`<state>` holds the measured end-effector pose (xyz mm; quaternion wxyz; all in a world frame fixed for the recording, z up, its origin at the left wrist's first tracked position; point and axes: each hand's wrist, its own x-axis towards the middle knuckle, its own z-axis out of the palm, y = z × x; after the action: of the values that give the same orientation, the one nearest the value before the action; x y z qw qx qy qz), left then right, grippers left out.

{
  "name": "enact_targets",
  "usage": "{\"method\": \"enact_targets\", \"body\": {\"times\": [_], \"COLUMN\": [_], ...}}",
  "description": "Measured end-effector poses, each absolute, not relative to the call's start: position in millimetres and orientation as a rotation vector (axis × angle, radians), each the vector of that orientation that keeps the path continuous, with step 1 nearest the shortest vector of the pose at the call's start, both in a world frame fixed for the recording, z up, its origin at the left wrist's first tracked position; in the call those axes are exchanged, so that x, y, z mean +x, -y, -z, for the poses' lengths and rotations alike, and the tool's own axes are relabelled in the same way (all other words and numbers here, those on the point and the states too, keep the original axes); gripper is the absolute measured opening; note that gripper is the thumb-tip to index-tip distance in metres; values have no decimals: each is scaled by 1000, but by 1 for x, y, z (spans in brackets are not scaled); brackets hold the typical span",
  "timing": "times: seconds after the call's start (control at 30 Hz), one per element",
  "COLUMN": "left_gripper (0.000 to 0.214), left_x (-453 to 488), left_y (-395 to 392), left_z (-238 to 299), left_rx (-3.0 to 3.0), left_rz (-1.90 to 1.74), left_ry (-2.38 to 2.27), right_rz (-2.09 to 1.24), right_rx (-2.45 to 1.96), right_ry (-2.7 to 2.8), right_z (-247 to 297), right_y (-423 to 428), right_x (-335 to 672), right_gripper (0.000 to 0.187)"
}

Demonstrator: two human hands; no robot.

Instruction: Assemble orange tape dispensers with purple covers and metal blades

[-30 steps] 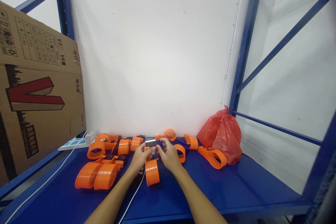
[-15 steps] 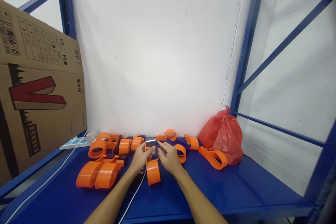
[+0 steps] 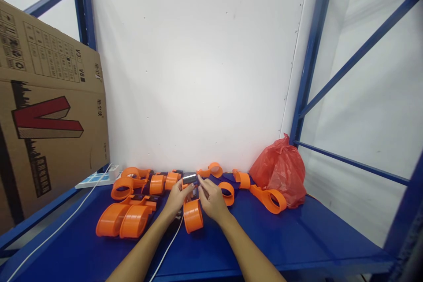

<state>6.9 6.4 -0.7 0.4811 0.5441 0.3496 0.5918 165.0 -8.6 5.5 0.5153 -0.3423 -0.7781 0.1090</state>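
Note:
An orange tape dispenser is held up over the blue table in front of me, its round ring hanging toward me. Its dark end with a shiny metal strip points at the wall. My left hand is closed on the left side of this end, thumb on top. On the right side, my right hand pinches the same end with its fingertips. The fingers partly hide the middle of the dispenser. Close to my right hand lies another orange tape dispenser.
Several orange dispensers lie to the left, others to the right. A red plastic bag stands at the back right. A large cardboard box looms on the left. A white cable crosses the blue table.
The held dispenser has tilted slightly, so its ring turns a little and the metal strip catches the light differently. Both hands stay nearly in place; the right fingers shift slightly.

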Motion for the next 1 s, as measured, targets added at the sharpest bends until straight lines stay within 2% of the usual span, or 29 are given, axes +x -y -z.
{"method": "enact_targets", "body": {"times": [0.13,0.27,0.43,0.6,0.8,1.0], "left_gripper": [59,84,100,94,62,50], "left_x": [8,8,8,11,14,15], "left_y": [-3,3,10,15,10,7], "left_z": [1,0,-3,-11,-7,-5], "left_rx": [1173,1113,1074,1127,1101,1119], "left_rz": [-1380,-1260,-1116,-1078,-1138,-1176], "left_ry": [-717,-680,-625,-575,-656,-711], "right_rz": [-511,-851,-1328,-1275,-1063,-1009], "right_rx": [-848,-803,-600,-646,-751,-738], "right_ry": [1621,1489,1400,1310,1352,1395], "right_z": [-10,-15,-17,-12,-3,-3], "right_y": [7,3,3,-1,-11,-11], "right_x": [167,170,172,168,163,160], "right_gripper": [38,48,48,42,46,44]}}
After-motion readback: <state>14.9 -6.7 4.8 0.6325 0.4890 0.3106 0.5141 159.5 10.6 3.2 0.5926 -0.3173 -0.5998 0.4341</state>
